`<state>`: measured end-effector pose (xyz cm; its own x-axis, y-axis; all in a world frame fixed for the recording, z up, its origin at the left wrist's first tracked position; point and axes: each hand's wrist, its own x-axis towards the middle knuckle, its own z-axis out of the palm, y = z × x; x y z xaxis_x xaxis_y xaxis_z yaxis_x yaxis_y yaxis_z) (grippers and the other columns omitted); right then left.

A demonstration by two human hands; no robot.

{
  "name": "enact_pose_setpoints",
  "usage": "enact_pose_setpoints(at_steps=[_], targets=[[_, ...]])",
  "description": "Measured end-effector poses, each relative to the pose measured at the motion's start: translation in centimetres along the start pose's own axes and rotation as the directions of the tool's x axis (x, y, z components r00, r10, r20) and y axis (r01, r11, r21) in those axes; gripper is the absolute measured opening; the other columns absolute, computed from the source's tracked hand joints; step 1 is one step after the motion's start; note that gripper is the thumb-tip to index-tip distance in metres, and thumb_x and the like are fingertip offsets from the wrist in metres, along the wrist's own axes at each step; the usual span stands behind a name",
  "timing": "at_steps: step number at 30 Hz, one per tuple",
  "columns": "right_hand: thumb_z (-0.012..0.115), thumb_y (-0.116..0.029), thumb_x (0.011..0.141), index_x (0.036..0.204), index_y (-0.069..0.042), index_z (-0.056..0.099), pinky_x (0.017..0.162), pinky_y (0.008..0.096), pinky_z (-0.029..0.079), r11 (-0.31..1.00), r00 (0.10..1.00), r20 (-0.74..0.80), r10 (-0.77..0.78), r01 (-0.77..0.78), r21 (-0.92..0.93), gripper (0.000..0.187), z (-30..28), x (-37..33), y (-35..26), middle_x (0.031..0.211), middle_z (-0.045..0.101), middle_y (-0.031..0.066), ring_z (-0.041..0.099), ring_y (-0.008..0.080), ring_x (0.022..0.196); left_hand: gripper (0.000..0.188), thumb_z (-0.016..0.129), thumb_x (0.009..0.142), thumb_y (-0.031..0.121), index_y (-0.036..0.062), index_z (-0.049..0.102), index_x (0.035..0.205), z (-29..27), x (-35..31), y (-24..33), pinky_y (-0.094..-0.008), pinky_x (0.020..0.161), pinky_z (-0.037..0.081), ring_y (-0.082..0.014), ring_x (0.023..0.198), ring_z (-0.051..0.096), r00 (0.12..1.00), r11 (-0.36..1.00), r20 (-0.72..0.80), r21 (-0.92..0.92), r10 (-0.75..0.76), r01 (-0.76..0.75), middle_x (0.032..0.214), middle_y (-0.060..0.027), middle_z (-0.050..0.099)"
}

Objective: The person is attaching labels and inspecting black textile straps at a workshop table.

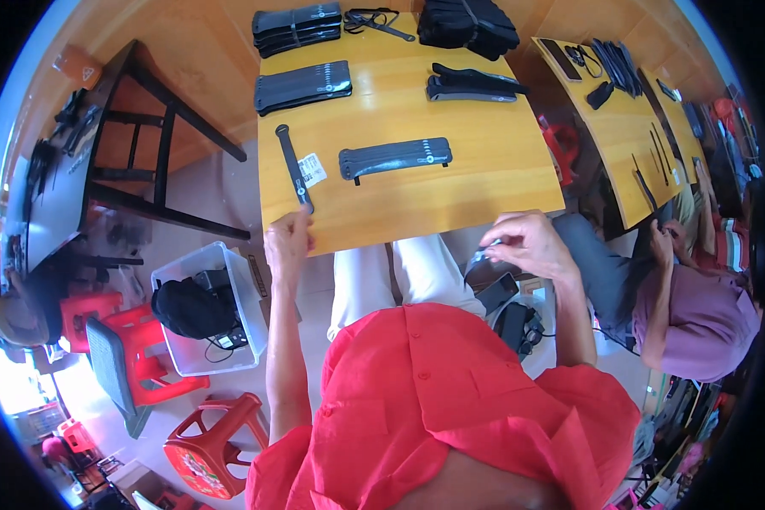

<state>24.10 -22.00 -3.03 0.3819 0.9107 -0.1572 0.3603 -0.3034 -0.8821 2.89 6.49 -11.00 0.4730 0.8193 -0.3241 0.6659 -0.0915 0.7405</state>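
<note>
One small item blurs within right hand [525, 245].

Wooden tables [484, 183], red plastic stools [208, 450], pale floor [310, 297].

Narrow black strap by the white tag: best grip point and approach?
Grip the narrow black strap at its near end, coming from the table's front edge. It lies flat, running away from the person, and that end sits right at the left hand's fingertips. The white tag crowds its middle on the right.
</note>
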Motion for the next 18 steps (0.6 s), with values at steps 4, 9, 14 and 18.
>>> enact_pose_setpoints(at_steps=[4,9,14,18], targets=[[0.065,0.002,0.073,0.089,-0.002,0.067,0.059,0.0266,0.047,0.965,0.965,0.073,-0.253,0.257,-0.052,0.016,3.1,2.0,-2.1,0.073,0.061,0.0056,0.061,0.0149,0.068,0.039,0.066,0.082,0.03,-0.0016,0.062,0.105,3.5,-4.5,5.8,-0.0302,0.072,0.05,-0.0187,0.081,0.063,0.694,0.675,0.111,-0.385,0.711,-0.629,0.086,-0.0127,0.065],[0.064,0.004,0.075,0.093,0.0,0.065,0.061,0.0241,0.05,0.964,0.964,-0.067,-0.257,0.26,0.05,0.018,2.8,3.2,-3.0,0.077,0.062,0.0083,0.064,0.0154,0.069,0.023,0.062,0.086,0.022,0.0001,0.064,0.094,4.3,-6.6,7.3,-0.0201,0.053,0.043,-0.007,0.058,0.051,0.545,0.866,0.716,-0.499,0.437,-0.038,0.066,-0.0018,0.059],[0.062,0.003,0.079,0.091,0.002,0.065,0.058,0.0205,0.052,0.97,0.96,-0.28,0.006,0.063,0.237,0.011,1.2,3.1,1.2,0.071,0.063,0.0046,0.062,0.0092,0.062,0.017,0.06,0.087,0.017,0.0006,0.064,0.087,2.6,-4.1,4.3,-0.0176,0.049,0.039,-0.0034,0.055,0.048,0.64,0.906,0.676,-0.416,0.366,-0.079,0.062,0.0007,0.056],[0.065,-0.001,0.079,0.088,0.0,0.065,0.053,0.0198,0.05,0.948,0.941,-0.318,0.117,-0.011,0.318,0.009,1.5,4.1,3.6,0.069,0.063,0.0038,0.06,0.0077,0.059,0.016,0.059,0.088,0.014,-0.0013,0.063,0.086,2.1,-2.6,2.2,-0.0186,0.053,0.044,-0.0042,0.06,0.054,0.717,0.874,0.583,-0.48,0.382,-0.076,0.068,-0.0024,0.06]])
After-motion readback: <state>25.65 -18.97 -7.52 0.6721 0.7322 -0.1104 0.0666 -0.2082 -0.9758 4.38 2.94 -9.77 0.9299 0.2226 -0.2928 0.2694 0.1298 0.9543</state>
